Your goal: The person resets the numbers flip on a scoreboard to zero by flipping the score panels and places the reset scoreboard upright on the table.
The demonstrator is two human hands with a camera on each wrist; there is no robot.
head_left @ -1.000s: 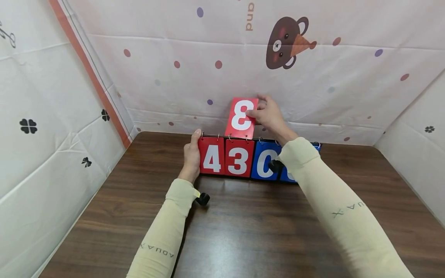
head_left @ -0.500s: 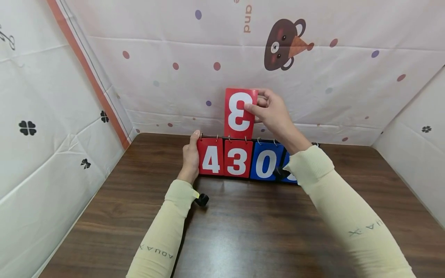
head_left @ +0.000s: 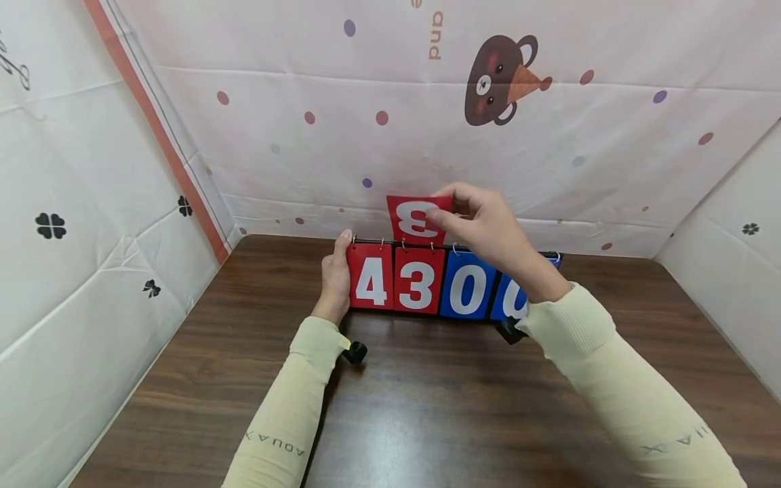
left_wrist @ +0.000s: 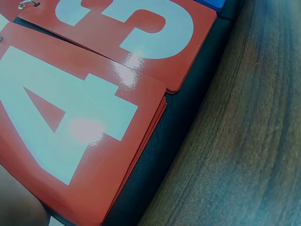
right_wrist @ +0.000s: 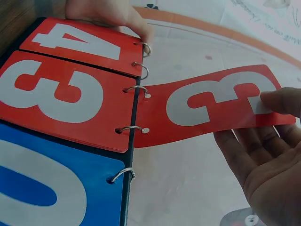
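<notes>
A flip scoreboard (left_wrist: 164, 141) stands on the table, with two red number piles on the left and two blue ones on the right. My left hand (head_left: 335, 276) grips its left end beside the red 4 card (head_left: 371, 276), thumb at the top edge. Above the red 3 card (head_left: 419, 280), another red card (head_left: 415, 220) is turned up on its metal rings, showing a reversed-looking 3. My right hand (head_left: 491, 227) pinches this raised card by its outer end, thumb on the front and fingers behind. The card bends in the right wrist view.
The blue 0 card (head_left: 468, 285) hangs right of the red ones; another blue card (head_left: 509, 298) is partly covered by my right arm. A patterned cloth (head_left: 293, 156) rises close behind the brown wooden table (head_left: 415, 393).
The raised red card first stood up taller, then tipped back and looks shorter now. My right hand rose, then came lower and slightly right, still pinching it. My left hand stayed put.
</notes>
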